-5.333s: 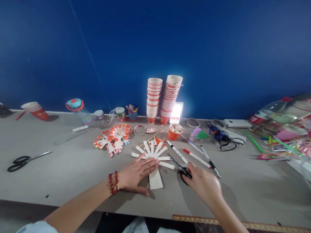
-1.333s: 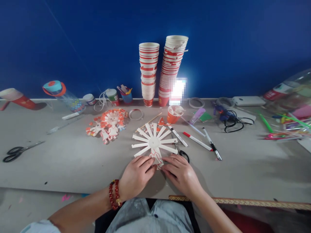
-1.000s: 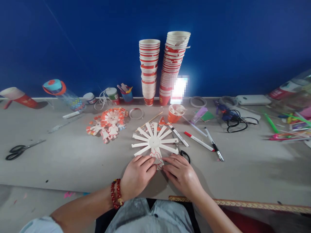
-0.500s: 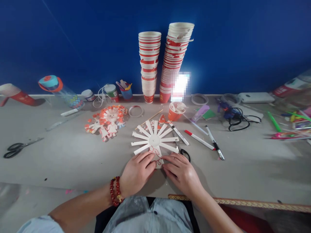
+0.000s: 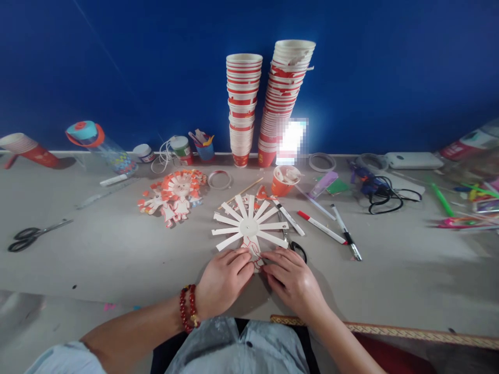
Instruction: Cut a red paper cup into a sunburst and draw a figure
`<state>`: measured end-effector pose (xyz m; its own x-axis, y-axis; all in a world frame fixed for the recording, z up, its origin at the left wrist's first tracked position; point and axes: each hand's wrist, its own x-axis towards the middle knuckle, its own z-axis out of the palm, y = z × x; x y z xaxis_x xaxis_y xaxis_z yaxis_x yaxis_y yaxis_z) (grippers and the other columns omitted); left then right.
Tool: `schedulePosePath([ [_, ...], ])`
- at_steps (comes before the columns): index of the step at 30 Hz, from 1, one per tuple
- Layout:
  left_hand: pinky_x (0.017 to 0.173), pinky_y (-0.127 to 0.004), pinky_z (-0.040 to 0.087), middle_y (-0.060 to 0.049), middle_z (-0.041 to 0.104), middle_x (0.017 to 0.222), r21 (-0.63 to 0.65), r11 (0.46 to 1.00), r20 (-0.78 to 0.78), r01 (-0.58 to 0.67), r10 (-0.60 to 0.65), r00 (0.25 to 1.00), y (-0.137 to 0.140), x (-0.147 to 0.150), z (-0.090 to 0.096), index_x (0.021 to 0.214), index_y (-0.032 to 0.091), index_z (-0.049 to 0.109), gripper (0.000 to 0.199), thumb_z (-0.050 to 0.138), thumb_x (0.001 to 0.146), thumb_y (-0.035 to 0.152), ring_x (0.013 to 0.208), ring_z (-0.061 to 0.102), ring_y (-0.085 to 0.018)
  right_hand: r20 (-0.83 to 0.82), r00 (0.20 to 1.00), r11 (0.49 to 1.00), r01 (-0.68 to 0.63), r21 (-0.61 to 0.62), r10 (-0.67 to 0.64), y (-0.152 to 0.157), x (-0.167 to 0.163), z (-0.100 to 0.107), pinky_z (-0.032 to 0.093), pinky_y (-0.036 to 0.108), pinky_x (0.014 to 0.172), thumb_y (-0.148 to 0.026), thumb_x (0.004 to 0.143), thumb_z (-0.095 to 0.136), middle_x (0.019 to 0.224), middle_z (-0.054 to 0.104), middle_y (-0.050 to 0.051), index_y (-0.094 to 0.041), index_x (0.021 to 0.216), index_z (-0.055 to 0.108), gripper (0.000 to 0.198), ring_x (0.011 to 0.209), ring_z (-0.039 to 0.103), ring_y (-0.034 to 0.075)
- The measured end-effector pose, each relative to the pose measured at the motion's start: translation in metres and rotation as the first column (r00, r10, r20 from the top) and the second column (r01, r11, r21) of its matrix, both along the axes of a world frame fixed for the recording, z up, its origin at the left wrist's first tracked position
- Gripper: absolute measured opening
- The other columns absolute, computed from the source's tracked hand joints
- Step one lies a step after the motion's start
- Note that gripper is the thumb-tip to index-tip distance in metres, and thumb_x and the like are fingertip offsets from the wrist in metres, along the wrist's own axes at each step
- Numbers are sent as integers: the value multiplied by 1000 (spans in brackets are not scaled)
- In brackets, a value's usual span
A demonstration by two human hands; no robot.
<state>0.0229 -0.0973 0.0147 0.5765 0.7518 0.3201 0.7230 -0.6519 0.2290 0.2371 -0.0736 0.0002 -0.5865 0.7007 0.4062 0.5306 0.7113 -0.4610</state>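
A white paper cutout, made from a paper cup cut into spoke-like strips around a round base, lies fanned out in front of me. Its lower strip, a wider one, carries a figure drawn in red lines. My left hand grips the left edge of that strip with bent fingers. On the opposite edge, my right hand holds it with its fingers curled in; the fingertips of both hands are partly hidden. Black-handled scissors lie just beyond my right hand, partly under the strips.
Two tall stacks of paper cups stand by the blue wall. A cup of scraps, a red marker and a black pen are behind the cutout. Finished paper figures and other scissors lie left.
The view has shifted slightly. Both hands stay on the drawn strip, and the lower strip looks slightly more tilted or bent between the fingers.
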Motion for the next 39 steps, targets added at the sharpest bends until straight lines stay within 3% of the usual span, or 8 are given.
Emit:
schedulePosePath([
  [6, 95, -34, 54, -7, 66, 106, -27, 1000, -20, 4, -5, 1000, -1, -2, -4, 94, 16, 63, 15, 49, 96, 15, 110, 61, -21, -20, 1000, 999, 10, -35, -11, -2, -1, 4, 49, 44, 95, -16, 92, 55, 110, 73, 7, -21, 97, 67, 14, 101, 64, 24],
  [13, 95, -32, 54, -7, 67, 104, -65, 996, -2, 61, -61, 998, -1, -7, -6, 94, 15, 62, 16, 46, 97, 16, 107, 62, -19, 38, 999, 999, 31, 18, -32, 0, -5, 4, 51, 42, 91, -12, 93, 47, 115, 71, 10, -19, 116, 64, 30, 103, 65, 24],
  [21, 97, -31, 53, -7, 68, 103, 39, 989, 30, 145, -146, 989, -1, -9, -3, 99, 13, 62, 18, 44, 97, 15, 105, 63, -19, 51, 998, 999, 36, 37, -38, -1, -5, 4, 52, 42, 88, -15, 90, 51, 115, 72, 10, -20, 110, 67, 26, 103, 65, 25],
  [25, 98, -32, 53, -8, 69, 103, 35, 972, -17, 231, -231, 973, 3, -14, -1, 100, 14, 62, 18, 44, 97, 14, 110, 61, -18, 55, 997, 998, 53, 16, -54, -1, -6, 3, 51, 43, 91, -12, 87, 49, 115, 71, 11, -18, 123, 60, 38, 105, 64, 26],
  [39, 96, -31, 53, -9, 68, 110, -39, 978, 6, 205, -205, 979, 8, -19, -8, 106, 14, 60, 21, 42, 97, 14, 110, 63, -18, 106, 993, 998, 48, 49, -53, -1, -7, 4, 51, 42, 91, -17, 91, 50, 120, 69, 10, -20, 120, 64, 33, 106, 63, 25],
])
